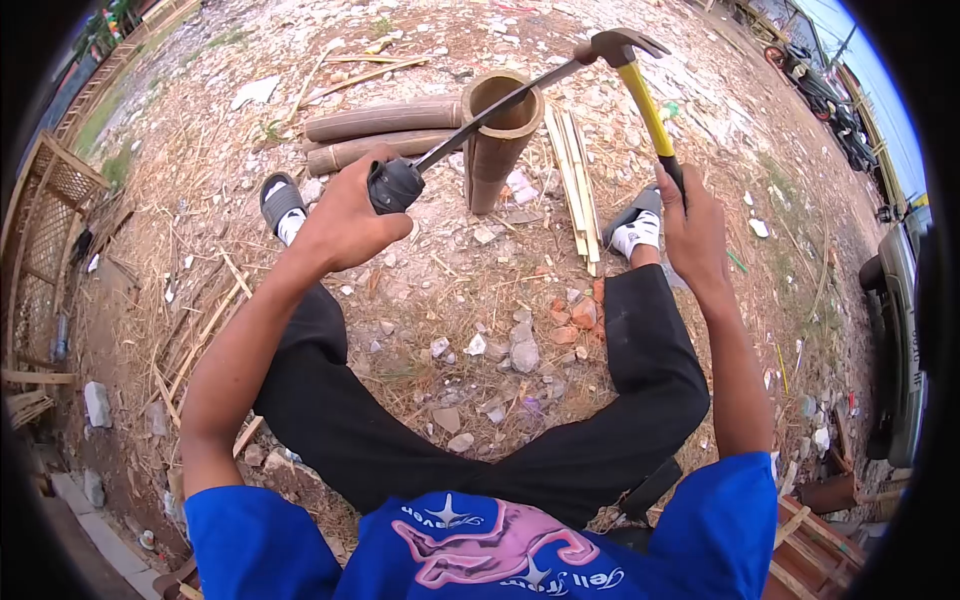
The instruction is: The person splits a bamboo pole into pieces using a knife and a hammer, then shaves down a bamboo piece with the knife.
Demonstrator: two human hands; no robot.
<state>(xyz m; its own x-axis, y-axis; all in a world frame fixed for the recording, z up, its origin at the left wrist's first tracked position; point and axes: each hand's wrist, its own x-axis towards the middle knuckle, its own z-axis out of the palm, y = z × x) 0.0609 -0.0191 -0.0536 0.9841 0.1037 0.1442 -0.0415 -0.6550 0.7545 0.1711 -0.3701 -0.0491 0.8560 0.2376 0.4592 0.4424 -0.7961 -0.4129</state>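
My left hand (355, 220) is closed on the dark wrapped handle of a long blade (455, 138). The blade lies across the open top of an upright bamboo tube (495, 160) standing on the ground between my feet. My right hand (695, 225) grips the black lower handle of a hammer (645, 105) with a yellow shaft. The hammer's head is at the far tip of the blade; whether they touch, I cannot tell. Thin pale split strips (578, 190) lie just right of the tube.
Two bamboo lengths (385, 120) lie behind and left of the tube. Broken bricks (575, 315) and stones (523, 345) lie between my legs. A woven bamboo frame (40, 240) stands far left. A parked vehicle (900, 330) is at the right edge, motorcycles (825, 100) farther back.
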